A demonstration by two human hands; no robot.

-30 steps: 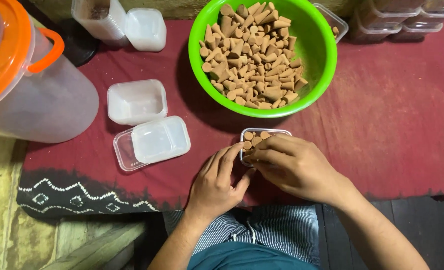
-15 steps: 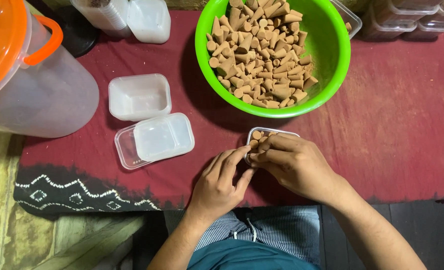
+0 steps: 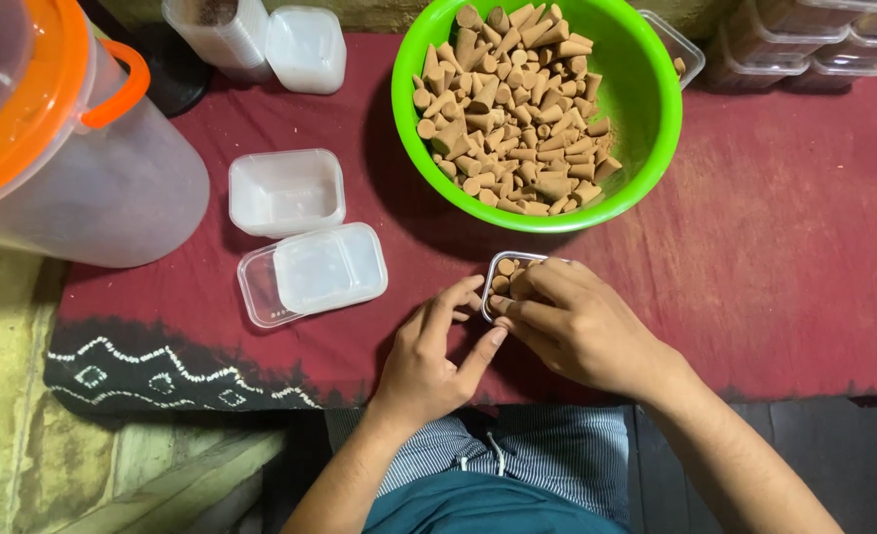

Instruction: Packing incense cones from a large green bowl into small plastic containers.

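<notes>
- Now both your hands work at the small box (image 3: 506,269), which sits on the red cloth (image 3: 775,247) just past your fingertips.
- Left hand (image 3: 429,361): fingers curled against the box's near-left corner, steadying it, nothing pinched.
- Right hand (image 3: 582,326): fingers bent down over the box, tips pressing on the cones (image 3: 505,284) inside; whether one is pinched, cannot tell.
- Done so far, by my reading: box looks close to full, cones standing in rows where visible; your right hand hides most of it.
- Left to do: box has no lid on yet.
- Beyond your hands, green bowl (image 3: 646,119) holds a large heap of loose cones.
- Left of your left hand: one empty tub (image 3: 286,192), and a lid (image 3: 326,267) lying across another.
</notes>
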